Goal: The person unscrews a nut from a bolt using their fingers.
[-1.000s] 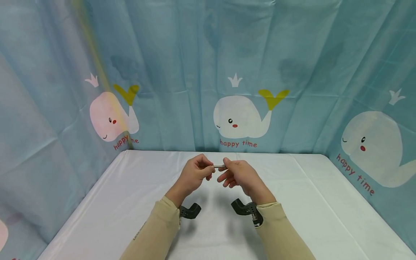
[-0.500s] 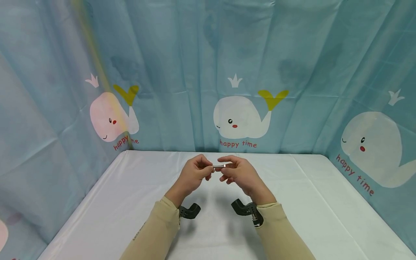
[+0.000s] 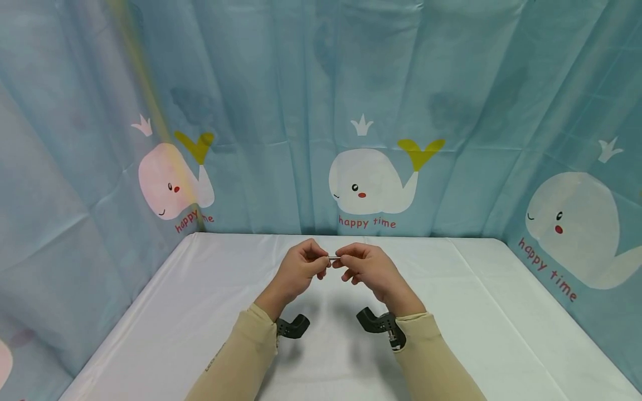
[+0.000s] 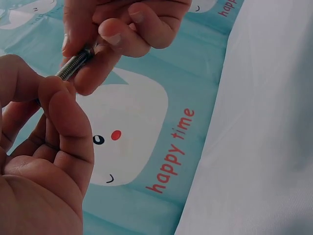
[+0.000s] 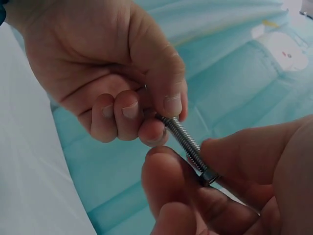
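Observation:
A threaded metal bolt (image 3: 334, 258) is held up above the table between both hands. My left hand (image 3: 297, 271) pinches its left end with thumb and forefinger. From the other side, the thumb and forefinger of my right hand (image 3: 373, 274) pinch the bolt near its right end. The right wrist view shows the bare thread of the bolt (image 5: 183, 140) between the two hands, with a wider metal end piece (image 5: 209, 177) among the right fingers. In the left wrist view, only a short length of the bolt (image 4: 73, 66) shows; its left tip is hidden by the left fingers.
A white cloth covers the table (image 3: 200, 323) under the hands. Behind and at both sides hangs a blue curtain (image 3: 261, 184) printed with whales. Black wrist mounts (image 3: 377, 321) sit at the sleeve cuffs.
Half a second ago the right fingers were spread, with the bolt's right end showing. Now they have closed on it and cover that end. The left hand keeps its grip and place.

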`<state>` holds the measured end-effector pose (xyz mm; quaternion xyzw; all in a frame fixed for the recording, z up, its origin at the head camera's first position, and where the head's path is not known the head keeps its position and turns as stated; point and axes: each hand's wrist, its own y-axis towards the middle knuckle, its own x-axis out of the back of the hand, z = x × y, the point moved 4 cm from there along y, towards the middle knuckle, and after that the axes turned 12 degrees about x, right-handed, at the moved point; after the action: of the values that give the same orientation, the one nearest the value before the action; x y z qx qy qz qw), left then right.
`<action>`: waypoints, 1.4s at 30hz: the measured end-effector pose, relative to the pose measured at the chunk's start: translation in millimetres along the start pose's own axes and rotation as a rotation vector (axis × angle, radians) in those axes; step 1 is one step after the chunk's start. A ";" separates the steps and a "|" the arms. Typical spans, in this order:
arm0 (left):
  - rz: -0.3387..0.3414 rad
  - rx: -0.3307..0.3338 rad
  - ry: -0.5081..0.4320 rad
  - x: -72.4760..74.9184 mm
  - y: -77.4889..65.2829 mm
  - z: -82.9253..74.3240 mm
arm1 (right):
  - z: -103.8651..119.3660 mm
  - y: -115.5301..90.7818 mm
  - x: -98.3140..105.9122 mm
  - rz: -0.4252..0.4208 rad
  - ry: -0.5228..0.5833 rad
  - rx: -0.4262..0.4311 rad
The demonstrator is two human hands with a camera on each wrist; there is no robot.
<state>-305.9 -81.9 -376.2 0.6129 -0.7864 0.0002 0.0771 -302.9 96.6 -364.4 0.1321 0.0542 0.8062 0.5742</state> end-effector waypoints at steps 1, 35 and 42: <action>0.001 0.000 -0.003 0.1 -0.1 0.0 | 0.2 0.3 0.2 0.001 0.003 0.013; 0.017 -0.009 -0.015 1.0 -1.0 -2.9 | 6.3 -3.6 0.5 -0.055 0.014 -0.035; 0.023 -0.013 -0.020 0.5 -1.3 -2.4 | 2.4 -2.4 -0.9 -0.005 -0.016 -0.029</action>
<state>-304.5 -82.4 -373.9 0.6034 -0.7940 -0.0103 0.0735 -299.8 96.3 -362.9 0.1298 0.0381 0.8045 0.5783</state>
